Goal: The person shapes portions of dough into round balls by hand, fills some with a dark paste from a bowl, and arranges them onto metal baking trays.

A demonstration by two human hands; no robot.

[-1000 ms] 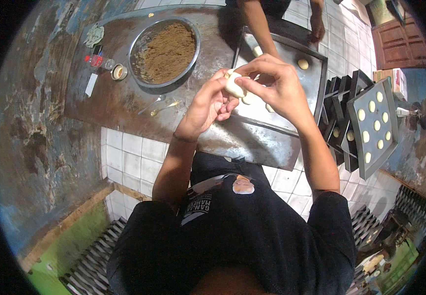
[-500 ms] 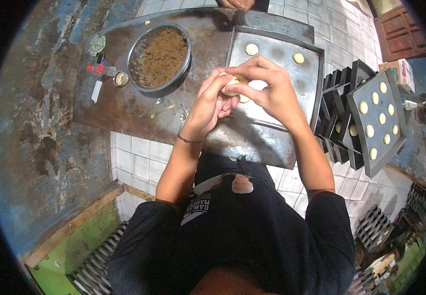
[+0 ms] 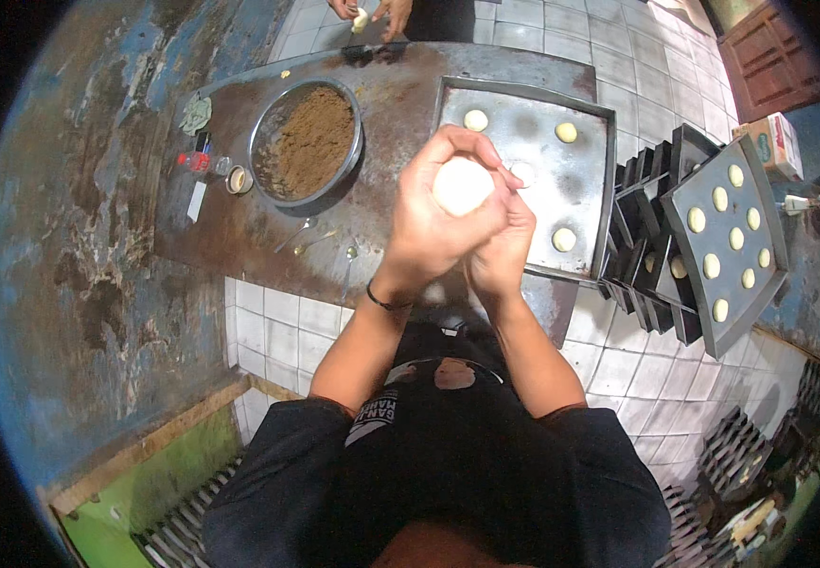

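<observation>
A pale, round dough ball (image 3: 463, 186) is held up above the near left part of a metal baking tray. My left hand (image 3: 417, 222) curls around it, with the thumb and fingers closed about its sides. Pressed in from the right, my right hand (image 3: 507, 248) is closed against the ball and the left hand; part of its fingers is hidden. On the tray (image 3: 610, 170) lie several dough balls (image 3: 566, 133), spaced apart; one is partly covered by my hands. Left of my hands stands a metal bowl (image 3: 357, 156) of crumbly brown filling (image 3: 310, 133).
Spoons (image 3: 351, 254) lie near the table's front edge. A clear bottle (image 3: 203, 163), a small round container (image 3: 238, 180) and a crumpled cloth (image 3: 196, 114) sit at the left. Stacked trays (image 3: 722, 327) stand at the right. Across the table, another person's hands (image 3: 393, 14) handle dough.
My hands have gone from pinching the dough with the fingertips to wrapping round it; it now shows as a smooth ball. The other person's hands have come further into view.
</observation>
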